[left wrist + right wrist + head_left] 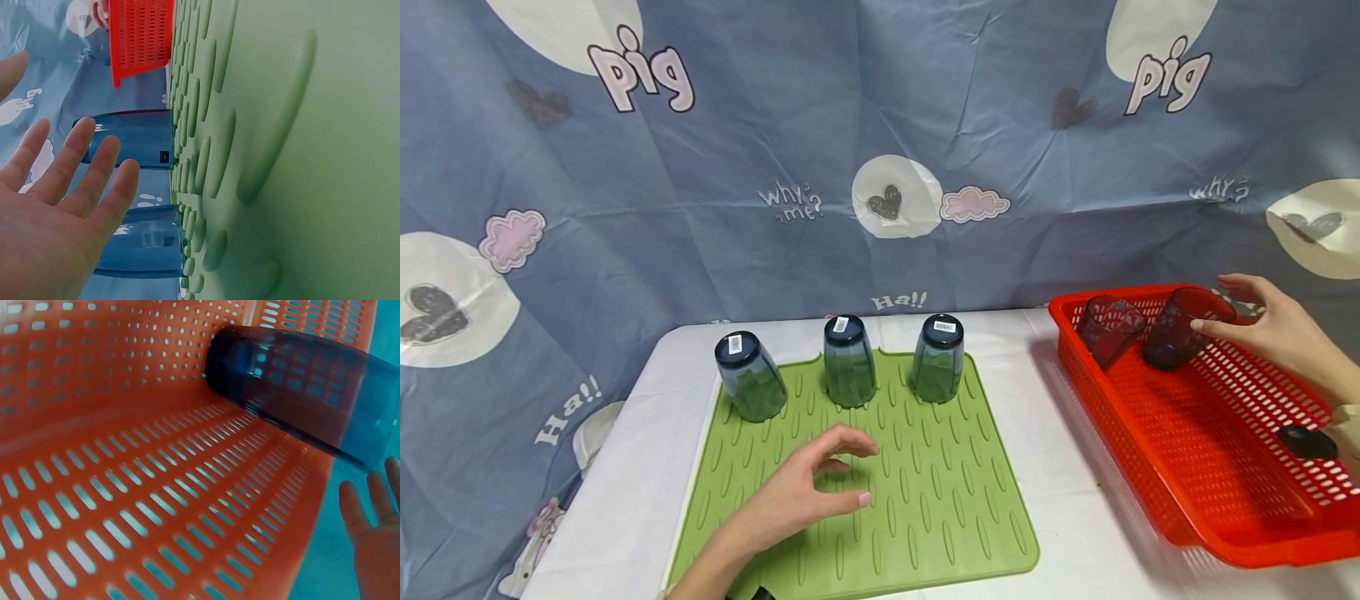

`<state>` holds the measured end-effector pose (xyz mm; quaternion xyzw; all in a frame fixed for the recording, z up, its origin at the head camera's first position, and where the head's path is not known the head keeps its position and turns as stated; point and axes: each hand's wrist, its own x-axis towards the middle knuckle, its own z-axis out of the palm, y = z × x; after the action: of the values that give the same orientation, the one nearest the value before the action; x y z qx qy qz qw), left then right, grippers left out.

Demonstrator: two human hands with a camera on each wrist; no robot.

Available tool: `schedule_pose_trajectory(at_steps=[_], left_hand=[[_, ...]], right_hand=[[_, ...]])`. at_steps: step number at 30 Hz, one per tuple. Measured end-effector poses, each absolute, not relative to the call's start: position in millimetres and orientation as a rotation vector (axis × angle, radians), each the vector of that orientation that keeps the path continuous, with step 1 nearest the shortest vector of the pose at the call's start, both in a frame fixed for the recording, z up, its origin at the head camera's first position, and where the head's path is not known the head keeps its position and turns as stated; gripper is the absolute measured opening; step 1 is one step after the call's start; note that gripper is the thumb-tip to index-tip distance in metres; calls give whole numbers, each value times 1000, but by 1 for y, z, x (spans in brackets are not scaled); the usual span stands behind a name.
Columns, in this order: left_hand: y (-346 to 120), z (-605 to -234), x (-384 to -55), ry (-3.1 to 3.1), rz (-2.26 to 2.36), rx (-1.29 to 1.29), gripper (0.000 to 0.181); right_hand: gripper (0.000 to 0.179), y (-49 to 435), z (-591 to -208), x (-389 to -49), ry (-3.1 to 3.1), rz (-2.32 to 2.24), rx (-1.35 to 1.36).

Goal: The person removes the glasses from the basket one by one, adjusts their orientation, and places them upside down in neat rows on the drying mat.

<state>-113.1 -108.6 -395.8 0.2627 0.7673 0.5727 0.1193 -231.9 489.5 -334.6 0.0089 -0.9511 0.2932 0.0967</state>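
Note:
My left hand (808,492) hovers over the green mat (940,492), thumb and fingers apart with nothing between them. Three blue-tinted glasses stand upside down along the mat's back edge: a left glass (751,379), a middle glass (850,367) and a right glass (938,362). At the right, my right hand (1281,329) reaches over the red basket (1120,425), thumb and spread fingers at the rim of a tilted glass (1180,325). In the right wrist view, the fingers (356,515) are just beside that rim. Another glass (1105,333) leans in the basket's back left corner.
A white cloth (1045,450) covers the table under the mat and basket. Behind it hangs a blue printed curtain (775,150). A black object (1307,442) sits by the right wrist, over the basket's right side.

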Motion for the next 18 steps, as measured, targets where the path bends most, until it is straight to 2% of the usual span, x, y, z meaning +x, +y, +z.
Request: schedule_pose_trajectory(at_steps=[18], left_hand=[[-106, -397, -110, 2204, 1645, 787, 44]], right_hand=[[97, 490, -355, -245, -2793, 1048, -36]])
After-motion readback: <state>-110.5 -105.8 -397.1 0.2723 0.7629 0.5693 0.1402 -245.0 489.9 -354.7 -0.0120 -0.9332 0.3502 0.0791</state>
